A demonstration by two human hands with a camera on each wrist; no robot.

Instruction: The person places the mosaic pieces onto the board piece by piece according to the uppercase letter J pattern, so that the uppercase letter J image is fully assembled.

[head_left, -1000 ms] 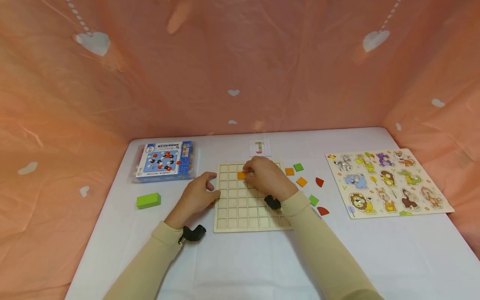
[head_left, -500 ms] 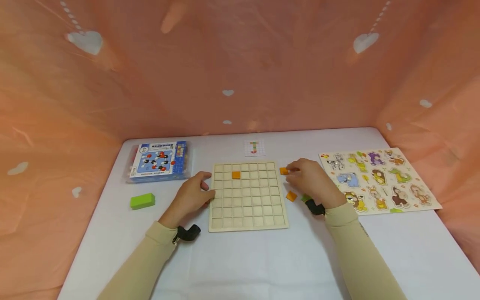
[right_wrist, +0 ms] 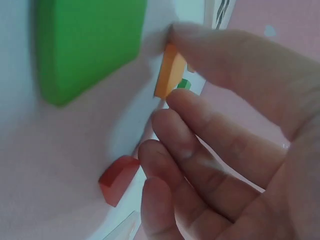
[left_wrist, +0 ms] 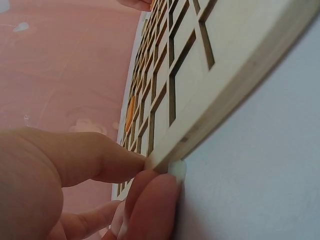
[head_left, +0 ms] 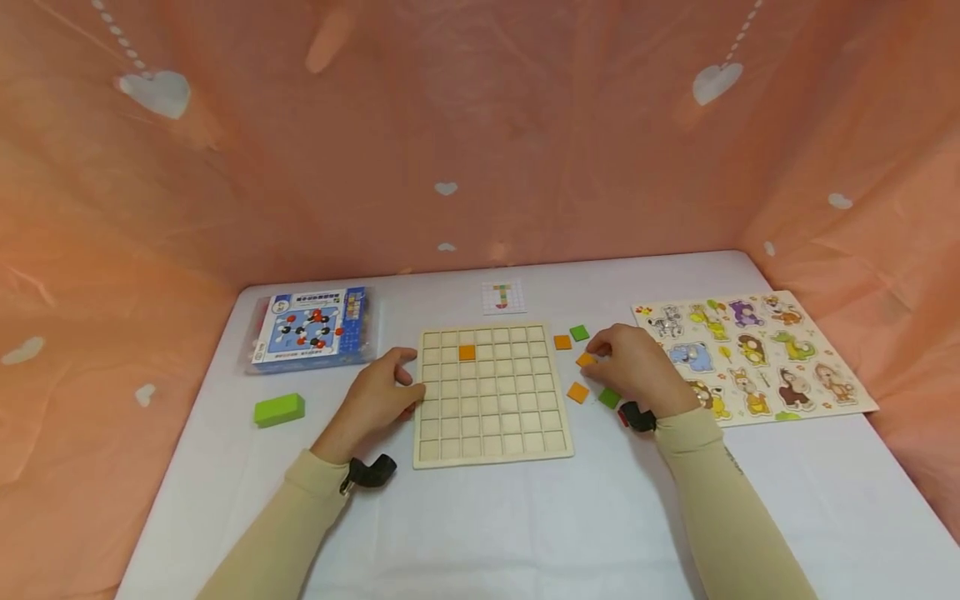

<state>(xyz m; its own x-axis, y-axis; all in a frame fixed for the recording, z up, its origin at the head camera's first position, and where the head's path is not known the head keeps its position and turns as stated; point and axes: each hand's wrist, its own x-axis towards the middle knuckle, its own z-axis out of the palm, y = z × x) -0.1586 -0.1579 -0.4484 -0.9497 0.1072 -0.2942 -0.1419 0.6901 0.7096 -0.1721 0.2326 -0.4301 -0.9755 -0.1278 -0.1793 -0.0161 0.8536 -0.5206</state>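
Left hand (head_left: 378, 399) is pinching the left rim of the grid board (head_left: 491, 408), its lower fingers partly lost under that edge. Over to the right hand (head_left: 633, 367): thumb and forefinger pinch an orange tile (head_left: 586, 361), half hidden in the head view, lying just right of the board! A red piece (head_left: 623, 417) barely peeks past the black wrist strap (head_left: 639, 417), and the hand covers part of the animal puzzle (head_left: 757, 358). White tablecloth (head_left: 480, 525) stretches in front of the board's near edge; both sleeves (head_left: 742, 517) run out of frame.
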